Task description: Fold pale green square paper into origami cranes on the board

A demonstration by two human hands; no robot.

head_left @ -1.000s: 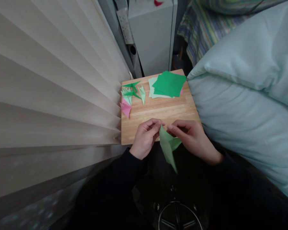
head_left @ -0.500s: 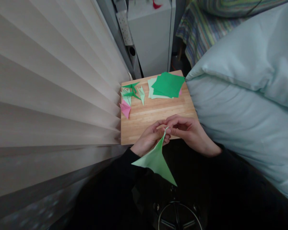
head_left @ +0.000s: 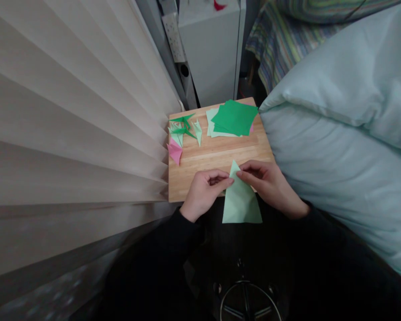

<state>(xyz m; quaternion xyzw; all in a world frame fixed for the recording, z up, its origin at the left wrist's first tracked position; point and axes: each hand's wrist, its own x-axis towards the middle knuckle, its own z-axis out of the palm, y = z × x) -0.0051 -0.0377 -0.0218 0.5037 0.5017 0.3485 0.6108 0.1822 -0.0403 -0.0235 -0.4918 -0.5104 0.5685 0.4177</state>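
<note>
A light green folded paper [head_left: 241,201], a tall triangle with its tip up, hangs over the near edge of the wooden board [head_left: 217,154]. My left hand [head_left: 203,192] pinches its left edge near the top. My right hand [head_left: 269,185] pinches the right edge near the tip. Both hands have their fingers closed on the paper.
Several folded green and pink paper shapes [head_left: 182,133] lie at the board's left. A stack of green sheets [head_left: 234,118] lies at its far right. Pleated blinds [head_left: 70,133] stand left, a pale pillow [head_left: 347,116] right, a white cabinet [head_left: 212,49] behind, a stool ring [head_left: 250,301] below.
The paper hung as a folded point, then swung out to the lower left; now it is turned tip up and held flat as a triangle over the board's edge.
</note>
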